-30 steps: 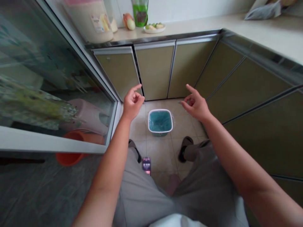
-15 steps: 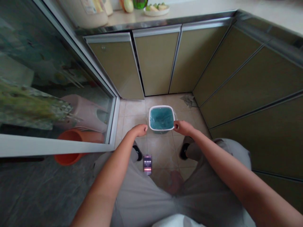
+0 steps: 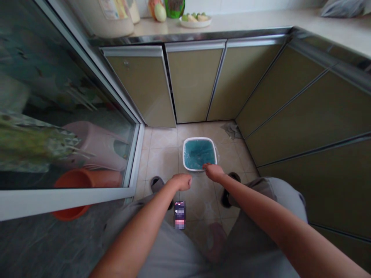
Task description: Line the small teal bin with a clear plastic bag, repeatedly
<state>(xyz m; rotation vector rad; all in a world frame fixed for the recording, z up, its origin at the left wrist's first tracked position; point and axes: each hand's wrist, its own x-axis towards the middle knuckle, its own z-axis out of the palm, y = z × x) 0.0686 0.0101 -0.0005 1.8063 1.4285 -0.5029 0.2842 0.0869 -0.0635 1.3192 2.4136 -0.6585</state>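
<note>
A white-rimmed bin [image 3: 199, 155] lined with a blue-green bag stands on the tiled floor in front of me. My right hand [image 3: 214, 172] is at the front right of its rim, fingers curled; whether they grip the rim or the bag is unclear. My left hand [image 3: 182, 181] is closed like a fist, nearer to me and a little left of my right hand, apart from the bin. Its fingers face away, so anything inside them is hidden. Below my left hand, between my legs, a phone with a blurred screen [image 3: 180, 215] appears.
Cabinet doors [image 3: 194, 83] line the back and right, the leftmost slightly ajar. A grey cloth [image 3: 232, 130] lies in the corner. On the counter stands a plate of fruit [image 3: 196, 22]. Left is a glass sliding door [image 3: 138, 154] with an orange bucket [image 3: 72, 178] behind it.
My right hand has moved from the bin's right side to its front rim. My left hand has come nearer to me and rightward. My left foot now shows in a slipper.
</note>
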